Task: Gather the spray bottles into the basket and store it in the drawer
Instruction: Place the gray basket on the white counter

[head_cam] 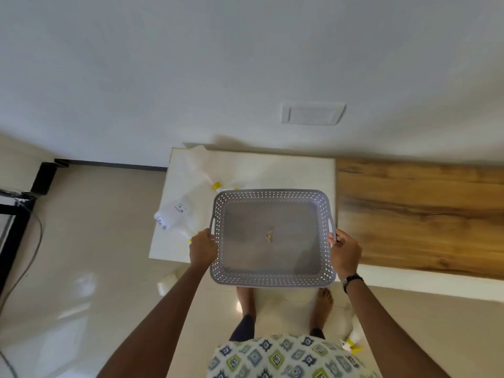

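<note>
Between both hands, basket level, crosswise.

A white wall rises behind a wooden countertop above glossy beige floor tiles.

No text can be read. The white spray bottle lying at the left of the white table, in the middle left of the frame, carries small dark marks on its side and near its base, but they are too small and blurred to make out as letters or numbers.
</note>
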Tool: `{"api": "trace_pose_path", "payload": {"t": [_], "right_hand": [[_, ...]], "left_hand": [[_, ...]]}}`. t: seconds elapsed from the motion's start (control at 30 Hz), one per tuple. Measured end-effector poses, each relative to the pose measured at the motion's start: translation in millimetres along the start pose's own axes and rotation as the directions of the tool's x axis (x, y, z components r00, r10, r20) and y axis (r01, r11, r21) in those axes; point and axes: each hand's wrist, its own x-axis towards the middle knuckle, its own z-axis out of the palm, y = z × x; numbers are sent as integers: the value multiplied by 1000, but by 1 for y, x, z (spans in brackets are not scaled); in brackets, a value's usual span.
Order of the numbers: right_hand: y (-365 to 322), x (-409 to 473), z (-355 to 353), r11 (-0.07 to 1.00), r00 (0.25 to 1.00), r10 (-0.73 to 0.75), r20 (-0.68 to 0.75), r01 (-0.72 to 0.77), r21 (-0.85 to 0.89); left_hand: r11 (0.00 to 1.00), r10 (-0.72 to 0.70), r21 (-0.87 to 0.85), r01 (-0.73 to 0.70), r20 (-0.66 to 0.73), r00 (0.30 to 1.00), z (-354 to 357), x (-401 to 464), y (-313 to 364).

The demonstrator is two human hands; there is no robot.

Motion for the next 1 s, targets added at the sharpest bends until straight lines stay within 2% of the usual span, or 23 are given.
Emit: {"api": "trace_pose_path", "payload": {"t": [0.23,0.4,1.0], "right_hand": [[15,-6,48,999,999,-15,-41,14,-29],[21,1,63,999,998,-28,-54,27,-24],[8,36,79,971,967,-237,-90,232,-66]], "left_hand": [[980,165,108,-164,7,986,-7,49,-26],[974,194,118,-193,2,981,-2,68,-35],[947,316,-10,-320,-132,940,2,123,-42]]}}
